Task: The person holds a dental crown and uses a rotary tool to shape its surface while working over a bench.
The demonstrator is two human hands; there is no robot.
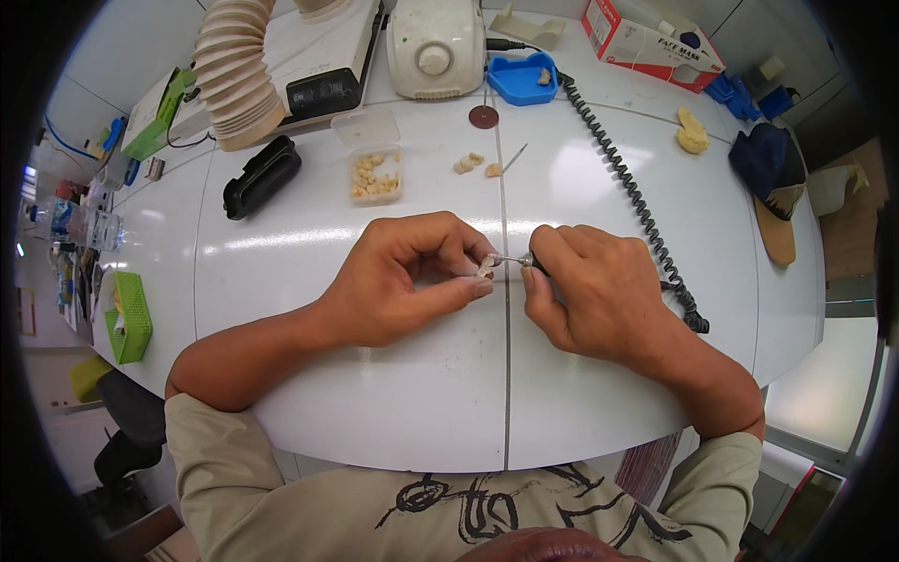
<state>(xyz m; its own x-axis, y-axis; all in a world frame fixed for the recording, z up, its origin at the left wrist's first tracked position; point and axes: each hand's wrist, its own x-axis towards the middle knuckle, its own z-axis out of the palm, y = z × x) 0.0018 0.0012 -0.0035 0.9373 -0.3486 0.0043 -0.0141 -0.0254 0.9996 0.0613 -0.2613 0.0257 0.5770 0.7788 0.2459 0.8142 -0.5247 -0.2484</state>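
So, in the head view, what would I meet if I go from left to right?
Green basket, black case, left hand, small pale piece, metal tool tip, right hand, cap.

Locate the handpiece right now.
In the head view, the handpiece is just right of centre, gripped in the right hand, its tip at the small pale piece in the left hand.

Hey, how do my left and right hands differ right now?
Your left hand pinches a small whitish piece; your right hand grips a handpiece with a thin metal shank. The left hand forms an open ring; the right hand's fingers curl closely together. Both are bare, above the white table.
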